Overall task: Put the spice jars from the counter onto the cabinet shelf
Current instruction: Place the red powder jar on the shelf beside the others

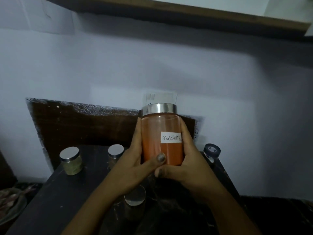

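A tall clear jar of orange-red powder (160,133) with a silver lid and a white label reading "Red chilli" is held upright above the dark counter (67,192). My left hand (135,158) grips its left side, thumb across the front. My right hand (189,158) grips its right side, partly covering the label. On the counter stand a jar of greenish spice (72,161), a silver-lidded jar (115,154) behind my left hand, and another silver-lidded jar (135,200) under my forearms. The wooden cabinet shelf edge (169,12) runs across the top.
A clear jar with a dark lid (211,152) stands at the counter's back right corner. A white wall socket (159,98) sits behind the held jar. A dark backsplash panel (84,126) backs the counter. A plate (10,204) lies at the lower left.
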A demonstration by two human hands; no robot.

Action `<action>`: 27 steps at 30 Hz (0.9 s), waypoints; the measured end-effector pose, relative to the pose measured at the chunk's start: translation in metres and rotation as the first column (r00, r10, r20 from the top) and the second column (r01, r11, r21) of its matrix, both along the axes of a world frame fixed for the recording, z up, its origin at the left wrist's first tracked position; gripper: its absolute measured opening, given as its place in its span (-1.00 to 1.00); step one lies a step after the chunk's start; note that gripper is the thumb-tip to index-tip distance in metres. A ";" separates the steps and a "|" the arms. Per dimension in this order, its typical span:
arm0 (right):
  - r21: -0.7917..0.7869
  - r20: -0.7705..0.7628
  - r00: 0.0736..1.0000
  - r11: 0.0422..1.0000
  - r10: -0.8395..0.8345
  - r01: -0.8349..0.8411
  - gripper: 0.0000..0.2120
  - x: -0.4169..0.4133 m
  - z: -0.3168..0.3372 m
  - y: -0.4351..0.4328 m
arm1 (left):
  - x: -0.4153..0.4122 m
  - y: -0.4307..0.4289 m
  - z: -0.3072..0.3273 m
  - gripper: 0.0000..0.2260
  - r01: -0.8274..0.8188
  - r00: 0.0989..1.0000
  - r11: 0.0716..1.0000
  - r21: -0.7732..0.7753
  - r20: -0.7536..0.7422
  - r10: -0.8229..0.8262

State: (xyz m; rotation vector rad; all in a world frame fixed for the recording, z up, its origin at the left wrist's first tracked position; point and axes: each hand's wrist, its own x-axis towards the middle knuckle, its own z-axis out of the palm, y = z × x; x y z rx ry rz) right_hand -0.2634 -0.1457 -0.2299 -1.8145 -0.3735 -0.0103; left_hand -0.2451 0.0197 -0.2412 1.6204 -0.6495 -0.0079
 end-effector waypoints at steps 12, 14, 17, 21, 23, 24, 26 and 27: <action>-0.336 -0.018 0.998 0.939 0.066 -0.068 0.01 0.008 0.058 0.044 | 0.024 0.067 0.037 -0.24 0.101 0.991 0.995 -0.015 0.087 -0.099; -0.356 0.011 1.000 0.934 0.029 -0.023 0.01 0.009 0.066 0.052 | 0.031 0.075 0.046 -0.23 0.110 0.989 0.994 0.004 0.094 -0.110; -0.341 0.063 0.998 0.939 -0.031 0.051 0.00 0.013 0.080 0.064 | 0.046 0.087 0.063 -0.12 0.130 0.983 0.990 0.050 0.127 -0.135; -0.306 0.161 0.981 0.939 -0.110 0.156 -0.03 0.028 0.098 0.075 | 0.063 0.089 0.093 -0.12 0.007 0.972 0.992 0.128 0.233 -0.037; -0.315 0.234 0.960 0.922 -0.153 0.223 -0.08 0.040 0.112 0.077 | 0.073 0.086 0.110 -0.26 -0.106 0.955 0.987 0.120 0.290 0.068; -0.321 0.267 0.949 0.913 -0.168 0.251 -0.12 0.045 0.119 0.077 | 0.078 0.084 0.117 -0.31 -0.142 0.945 0.985 0.102 0.310 0.104; -0.328 0.331 0.925 0.896 -0.187 0.299 -0.17 0.057 0.135 0.076 | 0.091 0.078 0.133 -0.37 -0.209 0.913 0.975 0.082 0.372 0.165; -0.328 0.366 0.911 0.889 -0.192 0.319 -0.18 0.066 0.144 0.075 | 0.099 0.076 0.142 -0.37 -0.241 0.892 0.968 0.074 0.410 0.191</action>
